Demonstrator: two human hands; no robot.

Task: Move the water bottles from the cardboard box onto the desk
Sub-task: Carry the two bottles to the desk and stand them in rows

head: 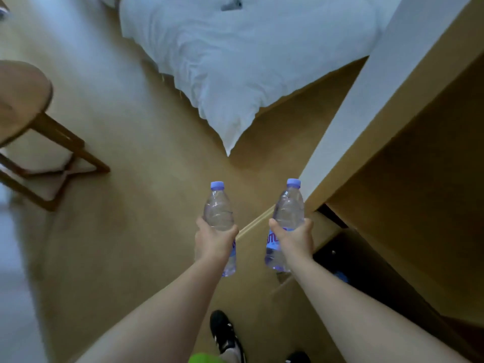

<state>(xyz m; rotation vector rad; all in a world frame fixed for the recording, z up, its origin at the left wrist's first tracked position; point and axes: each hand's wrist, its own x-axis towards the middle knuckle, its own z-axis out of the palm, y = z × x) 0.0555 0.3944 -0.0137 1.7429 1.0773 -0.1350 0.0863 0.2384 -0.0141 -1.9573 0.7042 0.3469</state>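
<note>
Two bottles are getting carried upright, clear of the floor: left hand [213,238] is wrapping the left water bottle [219,213] mid-body, right hand [294,238] gripping the right water bottle [286,213] likewise. Probably full, weighty, thin-walled, slippery plastic, so waist grips seem smart. Cardboard box [309,258] is sitting just beyond.

Open floor ahead of my fingers, desk edge crowding the right side.

Both my hands are full: my left hand [213,241] grips one water bottle [219,209] and my right hand [294,237] grips another bottle [287,205], the two held apart with a clear gap between them. Beyond my left fingertips lies bare floor [146,163], free up to the hanging corner of the white bedding [235,74]. Far out from my left fingers stands a wooden stool [23,100]. Just outside my right fingers the desk [348,106] blocks the way; below them sits the open cardboard box [324,226].
</note>
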